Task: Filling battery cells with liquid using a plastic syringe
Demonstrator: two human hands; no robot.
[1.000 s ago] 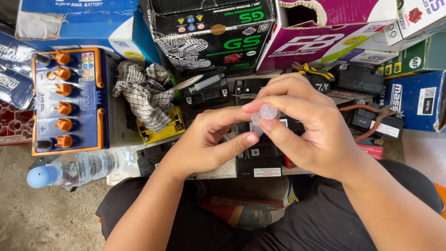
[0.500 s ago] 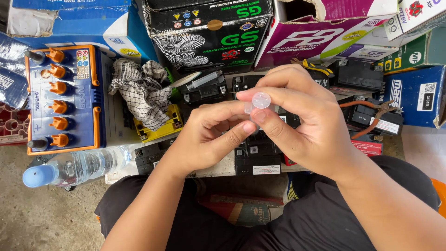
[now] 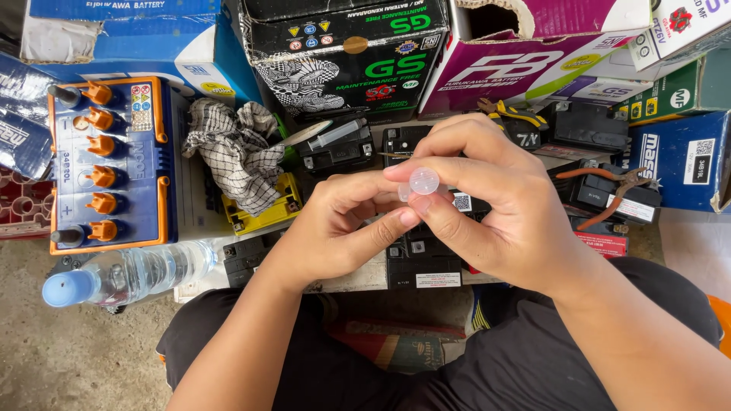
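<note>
Concrete floor, your dark-trousered lap nearest; above it your left hand (image 3: 335, 232) and right hand (image 3: 495, 205) meet, thumb and forefingers of both pinching one small clear plastic cap (image 3: 423, 181) between their tips. Step judged: fitting or twisting that cap, so next you need a firm, steady pinch. Beyond your fingers: small black batteries (image 3: 422, 255), syringe (image 3: 335, 135), checked rag (image 3: 236, 152), stacked cartons (image 3: 346, 53).

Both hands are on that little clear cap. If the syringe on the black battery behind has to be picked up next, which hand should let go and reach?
Probably the left hand: it sits nearer the syringe, while the right hand pinches the clear cap between thumb and forefinger and can likely keep it alone.
</note>
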